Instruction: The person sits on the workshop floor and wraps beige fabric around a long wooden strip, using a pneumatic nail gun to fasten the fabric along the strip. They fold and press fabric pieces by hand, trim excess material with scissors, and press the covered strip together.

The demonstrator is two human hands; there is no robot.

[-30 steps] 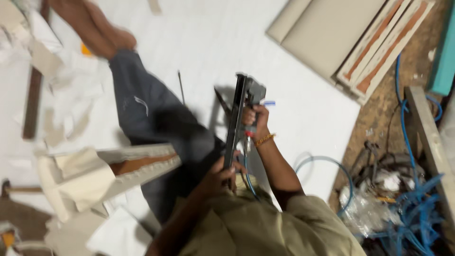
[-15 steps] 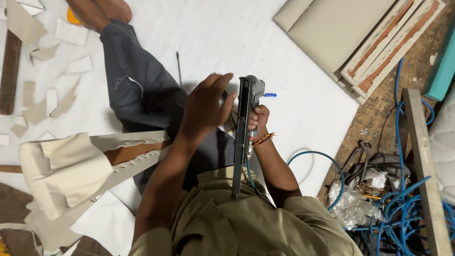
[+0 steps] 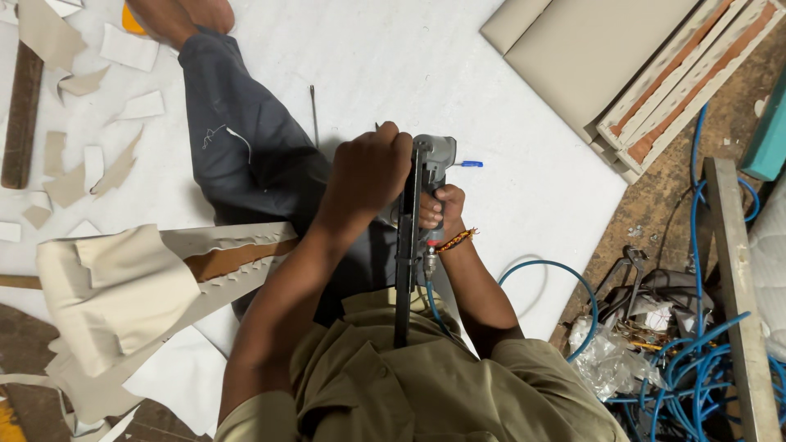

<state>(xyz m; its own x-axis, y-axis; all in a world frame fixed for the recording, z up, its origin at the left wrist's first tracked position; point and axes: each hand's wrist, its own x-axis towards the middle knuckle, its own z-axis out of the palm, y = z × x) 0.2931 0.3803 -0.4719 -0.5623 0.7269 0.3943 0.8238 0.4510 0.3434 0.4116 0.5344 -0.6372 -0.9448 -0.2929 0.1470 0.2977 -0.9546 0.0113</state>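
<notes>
While the pneumatic staple gun (image 3: 422, 205) is sitting upright over the person's lap, the right hand (image 3: 438, 214) is clenching its grip and the left hand (image 3: 368, 168) is closing fingers on its top; beige upholstered panels (image 3: 598, 65) are lying well apart on the white sheet (image 3: 409, 57).

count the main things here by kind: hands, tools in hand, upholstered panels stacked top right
bare hands: 2, left hand and right hand
grey pneumatic staple gun: 1, in both hands
beige upholstered panels: at least 2
total: 5
</notes>
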